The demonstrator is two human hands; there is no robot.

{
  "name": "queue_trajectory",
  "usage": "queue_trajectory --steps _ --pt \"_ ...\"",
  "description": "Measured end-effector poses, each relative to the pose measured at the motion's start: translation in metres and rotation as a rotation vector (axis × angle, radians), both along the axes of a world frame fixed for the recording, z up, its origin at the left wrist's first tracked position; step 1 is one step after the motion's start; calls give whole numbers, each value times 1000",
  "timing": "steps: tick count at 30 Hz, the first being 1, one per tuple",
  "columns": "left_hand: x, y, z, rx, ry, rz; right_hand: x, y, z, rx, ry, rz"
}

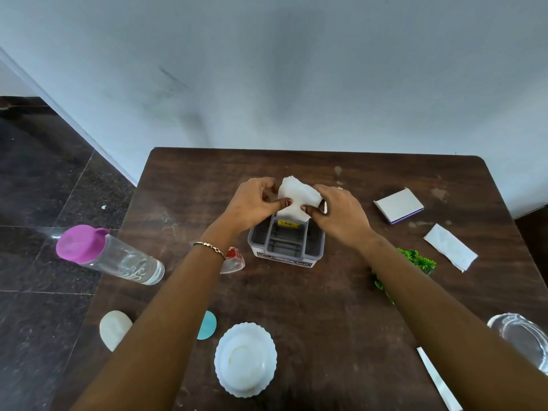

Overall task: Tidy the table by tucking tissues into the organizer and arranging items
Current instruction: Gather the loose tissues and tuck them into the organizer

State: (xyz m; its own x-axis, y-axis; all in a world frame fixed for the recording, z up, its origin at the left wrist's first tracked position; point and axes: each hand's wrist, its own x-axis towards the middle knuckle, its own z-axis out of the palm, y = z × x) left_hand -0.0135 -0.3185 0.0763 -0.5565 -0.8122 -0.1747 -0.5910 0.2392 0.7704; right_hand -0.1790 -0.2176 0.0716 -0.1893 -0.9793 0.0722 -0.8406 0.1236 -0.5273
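At the left edge of the dark brown wooden tabletop (184,188) lies a clear plastic bottle with a purple cap (109,256), and nearer me stands a white scalloped bowl (245,358). My left hand (252,203) pinches the left side of a crumpled white tissue (298,197), its lower edge at the far end of the grey plastic organizer (286,244), and my right hand (341,212) pinches its right side. Farther right, apart from the organizer, lie a flat white box with a purple edge (398,204) and a folded white tissue (450,247).
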Motion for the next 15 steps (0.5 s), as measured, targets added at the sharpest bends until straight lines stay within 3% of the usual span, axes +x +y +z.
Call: queue_trajectory --steps 6,10,15 --pt "-1 1 -2 -27 -143 -78 -7 -5 5 35 88 138" --pt "-1 6 4 -97 -185 -93 -5 -8 3 -22 65 113" --pt "2 6 8 -234 -318 -119 -7 -5 -2 73 30 89"
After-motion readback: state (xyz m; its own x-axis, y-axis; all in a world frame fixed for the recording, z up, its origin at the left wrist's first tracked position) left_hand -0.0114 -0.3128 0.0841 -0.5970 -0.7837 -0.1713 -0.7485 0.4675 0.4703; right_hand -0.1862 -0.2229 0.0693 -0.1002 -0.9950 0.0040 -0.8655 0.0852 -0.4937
